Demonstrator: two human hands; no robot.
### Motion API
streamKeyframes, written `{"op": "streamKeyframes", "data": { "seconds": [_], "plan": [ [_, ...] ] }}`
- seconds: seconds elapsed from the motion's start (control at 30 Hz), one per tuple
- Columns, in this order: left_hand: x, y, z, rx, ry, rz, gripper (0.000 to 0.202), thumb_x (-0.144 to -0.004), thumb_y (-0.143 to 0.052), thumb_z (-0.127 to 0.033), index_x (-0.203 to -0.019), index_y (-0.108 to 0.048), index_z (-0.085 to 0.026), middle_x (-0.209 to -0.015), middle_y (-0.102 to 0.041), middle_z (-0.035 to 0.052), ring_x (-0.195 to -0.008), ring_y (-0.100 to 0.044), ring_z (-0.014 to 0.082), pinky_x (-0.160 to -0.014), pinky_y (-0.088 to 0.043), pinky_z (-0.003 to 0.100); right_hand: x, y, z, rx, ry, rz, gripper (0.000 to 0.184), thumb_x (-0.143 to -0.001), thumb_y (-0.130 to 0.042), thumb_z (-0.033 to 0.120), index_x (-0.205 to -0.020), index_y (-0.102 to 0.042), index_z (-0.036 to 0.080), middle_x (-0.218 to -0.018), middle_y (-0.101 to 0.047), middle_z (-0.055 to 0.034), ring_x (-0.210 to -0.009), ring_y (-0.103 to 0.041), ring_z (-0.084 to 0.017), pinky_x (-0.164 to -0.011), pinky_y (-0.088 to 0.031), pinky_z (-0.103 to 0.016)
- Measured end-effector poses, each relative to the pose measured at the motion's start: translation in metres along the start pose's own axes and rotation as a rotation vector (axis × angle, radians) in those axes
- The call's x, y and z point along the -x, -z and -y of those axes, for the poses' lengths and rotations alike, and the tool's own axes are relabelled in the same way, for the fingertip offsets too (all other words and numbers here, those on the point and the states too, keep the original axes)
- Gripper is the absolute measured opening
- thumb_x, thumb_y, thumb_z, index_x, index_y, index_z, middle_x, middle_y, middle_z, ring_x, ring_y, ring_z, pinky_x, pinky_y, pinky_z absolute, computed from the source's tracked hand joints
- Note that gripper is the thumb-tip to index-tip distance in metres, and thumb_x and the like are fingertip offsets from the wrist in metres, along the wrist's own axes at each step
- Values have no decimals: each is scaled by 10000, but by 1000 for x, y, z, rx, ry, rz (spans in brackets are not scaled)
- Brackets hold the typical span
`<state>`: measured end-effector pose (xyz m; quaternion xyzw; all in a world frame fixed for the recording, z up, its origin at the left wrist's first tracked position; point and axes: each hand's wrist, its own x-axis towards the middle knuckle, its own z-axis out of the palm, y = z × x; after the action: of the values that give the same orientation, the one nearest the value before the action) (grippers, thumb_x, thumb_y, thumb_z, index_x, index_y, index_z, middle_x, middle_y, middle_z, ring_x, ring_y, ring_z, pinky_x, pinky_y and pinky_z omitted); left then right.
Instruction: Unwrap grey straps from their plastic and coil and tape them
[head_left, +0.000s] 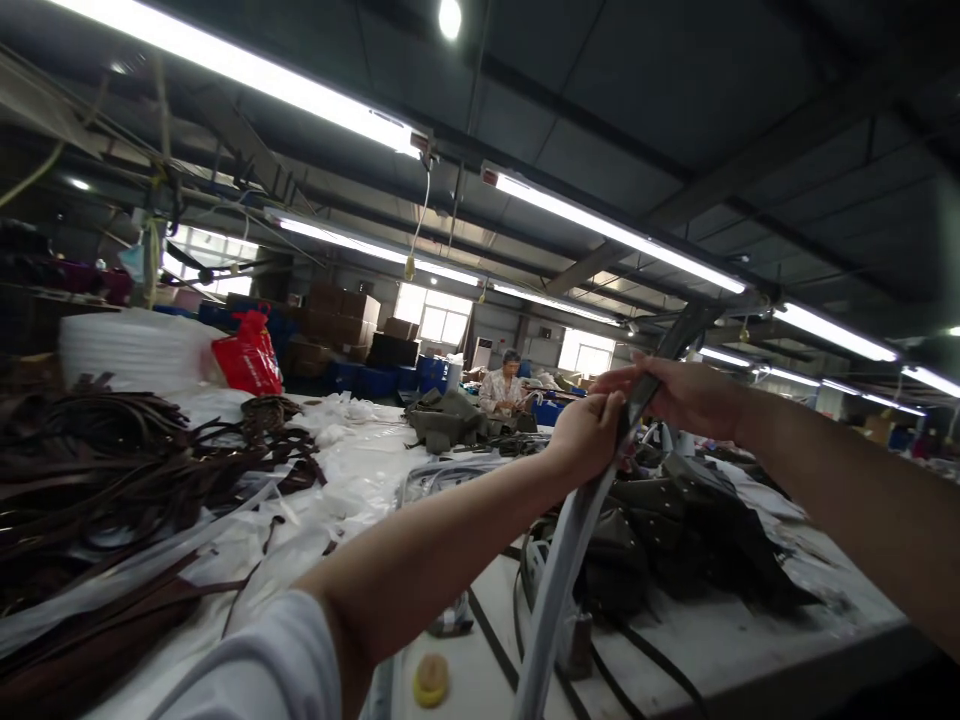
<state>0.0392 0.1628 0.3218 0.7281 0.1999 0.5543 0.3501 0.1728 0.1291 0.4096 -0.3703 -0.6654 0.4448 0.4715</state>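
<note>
Strip (pixel 573 545) slants lengthwise, upper end leaning right.

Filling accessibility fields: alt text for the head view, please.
A person's left hand and right hand hold a long grey strip over a cluttered white table. Dark brown straps lie heaped at left, dark material at right; another person is in the background.

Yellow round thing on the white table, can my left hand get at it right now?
Probably yes, once it lets go: the left hand holds the grey strip. Nothing appears to cover the yellow round thing, which sits on the near part of the table.
</note>
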Motion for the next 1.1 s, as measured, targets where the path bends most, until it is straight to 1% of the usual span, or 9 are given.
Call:
{"op": "streamKeyframes", "data": {
  "seconds": [0.07,0.13,0.27,0.33,0.57,0.67,0.77,0.97,1.1],
  "plan": [
    [-13,1,-15,-45,-41,-20,439,-996,-340,-476,-828,-597,-162,-598,-630,19,-423,-592,152,-412,-446,239,2,-5,2,64,-16,128,292,-976,-523,355,-930,-720,144,-694,-711,-61,-574,-644,-205,-536,-556,-338],
    [-19,1,-24,-95,-58,-31,436,-1002,-329,-461,-845,-603,-160,-605,-635,17,-402,-576,140,-402,-426,229,2,-5,12,79,-3,73,240,-970,-550,327,-923,-711,154,-683,-706,-46,-564,-642,-191,-535,-557,-321],
    [-17,-4,-23,-131,-22,-11,452,-1005,-304,-489,-826,-574,-173,-586,-627,1,-387,-571,130,-387,-395,208,-2,7,44,-28,189,-417,206,-985,-540,198,-846,-686,155,-723,-720,-45,-673,-689,-149,-630,-581,-255],
    [-16,-8,-21,-130,-8,-7,454,-1004,-308,-500,-819,-568,-176,-586,-628,-1,-405,-582,132,-394,-397,205,-3,8,52,-41,254,-548,255,-1003,-509,191,-806,-665,154,-700,-714,-45,-649,-686,-138,-601,-576,-238],
    [-31,-12,-37,-18,-52,-84,423,-1003,-330,-481,-902,-603,-175,-582,-599,-7,-389,-556,137,-413,-447,243,1,-16,32,100,220,-368,264,-994,-479,159,-805,-664,151,-659,-713,-60,-554,-665,-158,-504,-548,-241],
    [-30,-11,-42,-54,-47,-121,409,-1002,-346,-452,-834,-593,-172,-574,-589,-15,-357,-521,112,-386,-407,215,0,-10,37,203,359,-481,59,-915,-613,135,-903,-653,177,-675,-715,-25,-528,-647,-147,-539,-559,-259],
    [-24,-10,-44,-80,-64,-123,428,-1002,-346,-449,-759,-560,-171,-567,-588,-18,-342,-506,95,-360,-368,191,-2,0,42,350,536,-553,138,-838,-701,120,-944,-661,199,-683,-711,-2,-539,-640,-142,-576,-558,-274],
    [-24,-6,-48,-104,-66,-156,457,-1013,-330,-484,-820,-595,-165,-550,-574,-23,-365,-525,93,-400,-403,189,-2,-9,24,647,496,-490,174,-889,-638,197,-732,-712,191,-596,-661,-10,-518,-582,-136,-529,-489,-246],
    [-26,5,-53,-157,-71,-163,461,-1019,-312,-481,-859,-601,-160,-558,-577,-20,-386,-540,101,-440,-423,204,3,-14,20,454,445,-390,256,-945,-538,250,-773,-718,191,-639,-680,-25,-563,-612,-140,-538,-520,-227]
  ]
}}
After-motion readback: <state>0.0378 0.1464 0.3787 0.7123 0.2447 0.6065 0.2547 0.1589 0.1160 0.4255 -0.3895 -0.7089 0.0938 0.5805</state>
